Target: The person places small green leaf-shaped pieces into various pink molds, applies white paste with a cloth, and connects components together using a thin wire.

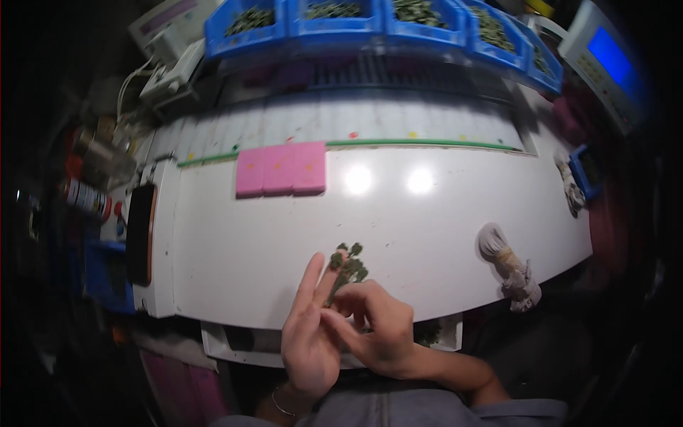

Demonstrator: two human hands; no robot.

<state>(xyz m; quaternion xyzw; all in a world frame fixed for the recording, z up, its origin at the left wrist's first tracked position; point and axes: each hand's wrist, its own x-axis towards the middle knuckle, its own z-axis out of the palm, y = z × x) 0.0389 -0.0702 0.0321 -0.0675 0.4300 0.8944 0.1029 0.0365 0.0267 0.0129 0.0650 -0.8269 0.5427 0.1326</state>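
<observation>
A: Where do we have the green pieces?

B: Our bunch of small dark green pieces (350, 267) is at our hands, above the near edge of the white worktop (235, 263). Its knobbly ends point away from us, against the raised fingers of our left hand (309, 349).

A: And how does our grip stand?

B: Our right hand (384, 327) has its thumb and bent forefinger brought together at the narrow lower end of the bunch, so we read it as pinching there. Our left has two fingers stretched out; we cannot tell whether it clamps anything, because our right hand covers the meeting point.

A: Which step do we seem to be in?

B: We judge it to be gathering or arranging the pieces between our hands. What they are exactly, we cannot make out.

A: What does the next move call for?

B: A light, steady pinch, we think, with our left fingers backing the bunch so that nothing slips. The pink blocks (281, 171) lie beyond, well apart from our hands, and the white tray (454, 336) below the edge also has some green in it.
</observation>
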